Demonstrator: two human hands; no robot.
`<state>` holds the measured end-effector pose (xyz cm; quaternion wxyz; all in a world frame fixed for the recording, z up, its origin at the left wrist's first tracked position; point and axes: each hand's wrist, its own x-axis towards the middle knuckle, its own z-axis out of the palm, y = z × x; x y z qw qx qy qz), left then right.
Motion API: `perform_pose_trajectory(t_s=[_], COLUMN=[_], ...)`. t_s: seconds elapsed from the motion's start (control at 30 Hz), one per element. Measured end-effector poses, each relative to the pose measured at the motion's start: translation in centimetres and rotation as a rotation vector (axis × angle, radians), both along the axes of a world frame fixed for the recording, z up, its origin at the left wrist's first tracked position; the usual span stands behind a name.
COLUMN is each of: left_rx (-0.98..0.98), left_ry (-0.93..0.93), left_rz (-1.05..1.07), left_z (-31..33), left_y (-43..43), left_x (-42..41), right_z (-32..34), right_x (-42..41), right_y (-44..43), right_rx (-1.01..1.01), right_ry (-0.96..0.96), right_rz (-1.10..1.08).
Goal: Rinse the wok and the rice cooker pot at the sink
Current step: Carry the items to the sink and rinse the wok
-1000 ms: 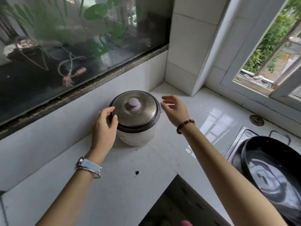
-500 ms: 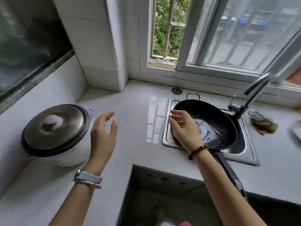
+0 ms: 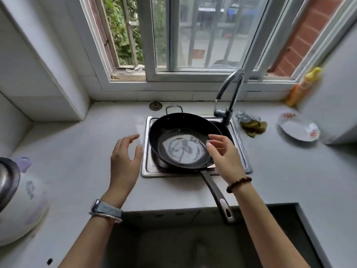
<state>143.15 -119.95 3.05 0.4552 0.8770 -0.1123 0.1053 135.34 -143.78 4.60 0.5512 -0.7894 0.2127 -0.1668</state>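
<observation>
The black wok (image 3: 183, 146) rests in the steel sink (image 3: 147, 171), its handle jutting toward the person. The right hand (image 3: 222, 153) hovers over its right rim and the left hand (image 3: 124, 157) over the counter (image 3: 77, 155) beside the sink, both empty with fingers loosely spread. The lidded rice cooker (image 3: 19, 202) stands at far left.

One wok (image 3: 181, 146), one rice cooker (image 3: 21, 206), one sink (image 3: 148, 168), one tap (image 3: 230, 88), one plate (image 3: 297, 129), one bottle (image 3: 301, 88)
</observation>
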Motion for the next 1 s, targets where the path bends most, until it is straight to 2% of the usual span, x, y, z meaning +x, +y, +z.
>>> perform_pose_trajectory(t_s=[0.33, 0.57, 0.67, 1.0], left_rx=[0.021, 0.106, 0.133, 0.199], left_ry=[-0.063, -0.097, -0.111, -0.031], left_rz=[0.028, -0.01, -0.025, -0.025], left_z=[0.0, -1.1, -1.6, -3.2], left_y=[-10.5, -14.4, -15.6, -17.6], left_x=[0.8, 2.1, 3.5, 7.2], right_z=[-0.7, -2.8, -4.2, -8.2], right_x=[1.2, 3.9, 5.8, 14.5], right_y=[-10.0, -14.6, -15.9, -19.4], right_rx=[-0.056, -0.412, -0.49, -0.462], right_ry=[-0.024, -0.097, -0.13, 0.116], right_rz=[0.027, 0.068, 0.099, 0.187])
